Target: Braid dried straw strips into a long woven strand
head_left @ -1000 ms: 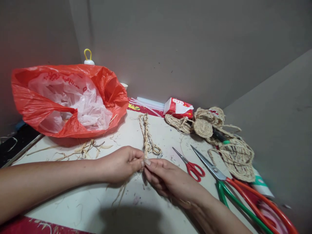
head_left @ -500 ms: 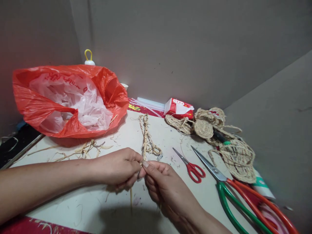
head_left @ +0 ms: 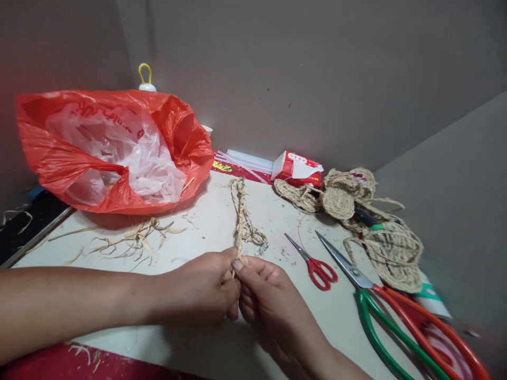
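Observation:
A braided straw cord (head_left: 241, 216) runs away from me across the pale table (head_left: 206, 221). Its near end is pinched between both hands. My left hand (head_left: 198, 290) is closed on the near end from the left, knuckles up. My right hand (head_left: 265, 298) is closed on the same end from the right, thumb on top, touching the left hand. The loose strands below the fingers are hidden by the hands.
A red plastic bag (head_left: 114, 150) with white plastic inside sits at back left, with straw scraps (head_left: 134, 240) before it. Small red scissors (head_left: 315, 264) and large green-and-red scissors (head_left: 380, 311) lie right. Woven straw pieces (head_left: 356, 211) and a red-white box (head_left: 295, 168) stand near the wall.
Both hands have drawn closer to me and lower, still pinching the cord's end. The loose strands that hung below the hands are now covered. The view has tipped slightly.

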Action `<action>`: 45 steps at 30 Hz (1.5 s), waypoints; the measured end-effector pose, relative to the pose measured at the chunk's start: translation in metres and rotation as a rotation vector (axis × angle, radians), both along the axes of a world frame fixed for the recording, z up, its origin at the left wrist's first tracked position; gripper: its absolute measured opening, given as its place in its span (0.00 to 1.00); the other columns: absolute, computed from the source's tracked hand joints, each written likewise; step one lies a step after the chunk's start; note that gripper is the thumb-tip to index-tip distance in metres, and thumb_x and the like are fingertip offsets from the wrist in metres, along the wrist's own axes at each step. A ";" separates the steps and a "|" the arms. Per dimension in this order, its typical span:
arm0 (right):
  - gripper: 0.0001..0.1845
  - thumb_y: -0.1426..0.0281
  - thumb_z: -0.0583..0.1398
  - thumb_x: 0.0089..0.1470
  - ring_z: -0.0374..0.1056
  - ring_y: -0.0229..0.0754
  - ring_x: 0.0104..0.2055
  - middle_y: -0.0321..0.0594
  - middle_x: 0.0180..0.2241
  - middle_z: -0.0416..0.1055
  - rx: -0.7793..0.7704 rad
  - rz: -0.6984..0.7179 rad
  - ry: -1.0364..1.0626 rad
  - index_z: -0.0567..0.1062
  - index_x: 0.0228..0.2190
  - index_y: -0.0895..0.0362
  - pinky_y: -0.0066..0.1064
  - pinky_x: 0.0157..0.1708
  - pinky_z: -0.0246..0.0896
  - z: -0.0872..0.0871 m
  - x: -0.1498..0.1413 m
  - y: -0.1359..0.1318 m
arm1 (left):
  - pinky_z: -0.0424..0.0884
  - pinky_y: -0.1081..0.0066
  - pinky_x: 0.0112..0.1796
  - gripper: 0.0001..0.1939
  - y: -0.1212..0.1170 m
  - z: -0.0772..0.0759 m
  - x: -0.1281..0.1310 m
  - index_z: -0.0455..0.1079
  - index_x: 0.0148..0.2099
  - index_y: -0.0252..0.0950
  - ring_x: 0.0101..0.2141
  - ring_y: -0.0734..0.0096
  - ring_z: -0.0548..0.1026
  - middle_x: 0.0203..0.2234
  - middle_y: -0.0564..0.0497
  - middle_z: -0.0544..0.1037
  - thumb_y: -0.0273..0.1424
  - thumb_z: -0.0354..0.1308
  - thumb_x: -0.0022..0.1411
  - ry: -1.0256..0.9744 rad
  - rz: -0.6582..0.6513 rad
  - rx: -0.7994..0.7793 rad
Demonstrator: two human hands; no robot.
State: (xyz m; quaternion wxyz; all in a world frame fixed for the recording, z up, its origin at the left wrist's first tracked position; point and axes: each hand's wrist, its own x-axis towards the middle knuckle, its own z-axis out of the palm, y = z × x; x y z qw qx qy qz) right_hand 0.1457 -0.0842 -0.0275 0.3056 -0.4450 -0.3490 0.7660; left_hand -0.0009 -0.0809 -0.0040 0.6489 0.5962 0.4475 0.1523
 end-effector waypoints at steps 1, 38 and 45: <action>0.17 0.61 0.60 0.53 0.38 0.26 0.12 0.24 0.10 0.51 -0.013 -0.025 0.013 0.66 0.20 0.59 0.22 0.12 0.30 0.000 0.001 0.000 | 0.58 0.78 0.17 0.09 0.003 0.007 -0.004 0.63 0.40 0.35 0.17 0.78 0.65 0.19 0.56 0.68 0.33 0.46 0.60 0.033 -0.038 -0.001; 0.14 0.66 0.48 0.60 0.62 0.38 0.22 0.36 0.22 0.69 0.971 0.426 -1.032 0.68 0.27 0.54 0.28 0.25 0.49 0.002 0.024 0.012 | 0.43 0.75 0.14 0.13 0.028 -0.008 -0.010 0.69 0.27 0.34 0.12 0.80 0.46 0.07 0.62 0.50 0.38 0.51 0.55 0.004 0.111 -0.145; 0.18 0.61 0.46 0.61 0.59 0.37 0.20 0.37 0.20 0.68 0.923 0.437 -1.075 0.67 0.25 0.55 0.28 0.22 0.46 0.016 0.028 0.006 | 0.43 0.75 0.15 0.13 0.025 -0.011 -0.006 0.70 0.27 0.33 0.13 0.81 0.48 0.09 0.61 0.54 0.36 0.50 0.54 0.061 0.153 -0.052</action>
